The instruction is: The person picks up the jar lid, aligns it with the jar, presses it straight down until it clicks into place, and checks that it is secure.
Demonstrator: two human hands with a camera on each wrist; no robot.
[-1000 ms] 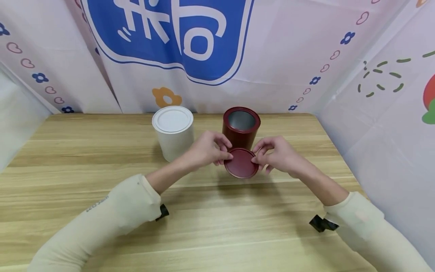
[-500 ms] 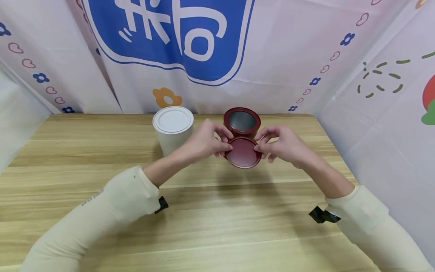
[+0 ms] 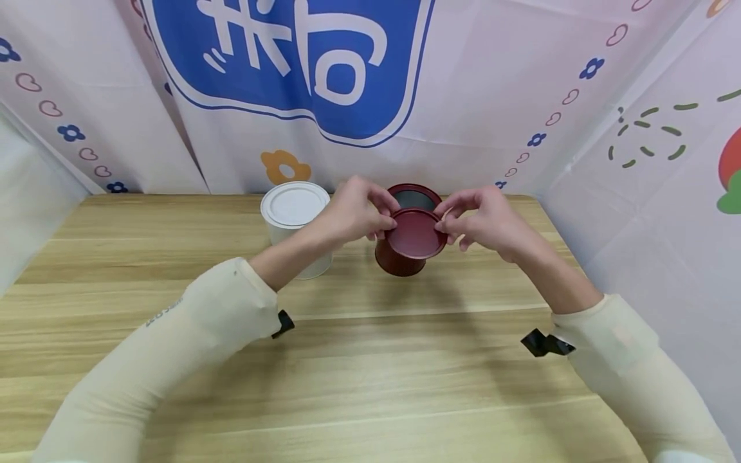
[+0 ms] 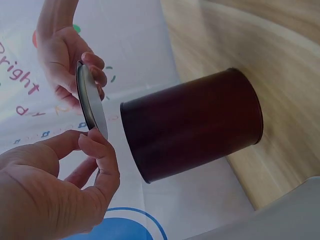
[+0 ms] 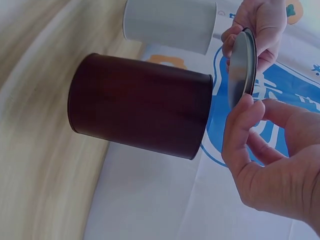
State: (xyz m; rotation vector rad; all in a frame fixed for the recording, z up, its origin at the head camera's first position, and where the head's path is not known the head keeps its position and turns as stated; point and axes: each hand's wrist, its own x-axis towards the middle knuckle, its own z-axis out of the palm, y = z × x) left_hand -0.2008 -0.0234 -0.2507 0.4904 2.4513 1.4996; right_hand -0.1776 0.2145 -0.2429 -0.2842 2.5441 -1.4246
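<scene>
Between my two hands is a round dark red lid [image 3: 415,234], held level by its rim. My left hand [image 3: 360,212] pinches its left edge with thumb and fingers, and my right hand [image 3: 479,220] pinches the right edge. Behind and below the lid stands a dark red can [image 3: 399,262], its open mouth partly covered by the lid in the head view. Both wrist views show a gap between the lid [image 4: 91,100] and the rim of the upright can [image 5: 140,106]. The lid's underside is silvery.
A white can [image 3: 294,204] with its lid on stands to the left of the red can, partly behind my left forearm. Both stand near the back edge of the wooden table [image 3: 370,386]. A printed cloth [image 3: 475,90] hangs behind.
Both hands have carried the lid upward and away from me, from in front of the red can to above its near rim. The cans have stayed put.
</scene>
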